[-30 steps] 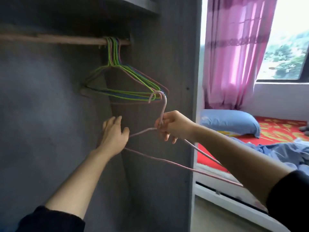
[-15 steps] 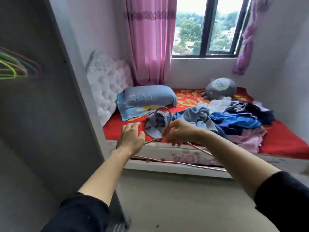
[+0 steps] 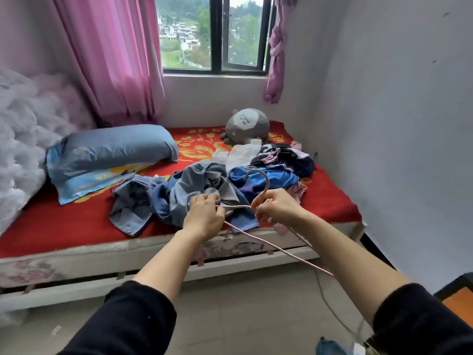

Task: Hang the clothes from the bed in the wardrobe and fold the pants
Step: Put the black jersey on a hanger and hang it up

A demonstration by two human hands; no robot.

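- Clothes (image 3: pixel 204 185) lie in a crumpled heap on the near-right part of the bed (image 3: pixel 64 221): grey-blue pieces near, bright blue and dark ones further right, something white behind.
- No piece in the heap is on a hanger, and nothing there looks folded, so I judge the task to be at an early stage. Hanging and folding the pants both appear to be still ahead.
- The wardrobe is out of view, so what hangs in it cannot be told.
- I cannot pick out which pieces in the heap are pants.
- One bare pink wire hanger (image 3: pixel 267 186) is held over the near edge of the bed, just above the heap, with its hook pointing up and away. Its far-right end runs back toward the person under the right forearm.
- The step in hand looks like getting a first garment onto this hanger.
- Right hand (image 3: pixel 277 208): fingers curled, pinching the hanger's neck just below the hook.
- Left hand (image 3: pixel 203 216): back of the hand up, fingers curled round the hanger's left corner, right over the grey-blue cloth. Whether it also touches the cloth I cannot tell.
- Both forearms reach forward, with dark sleeves pushed up, and the hands are close together.
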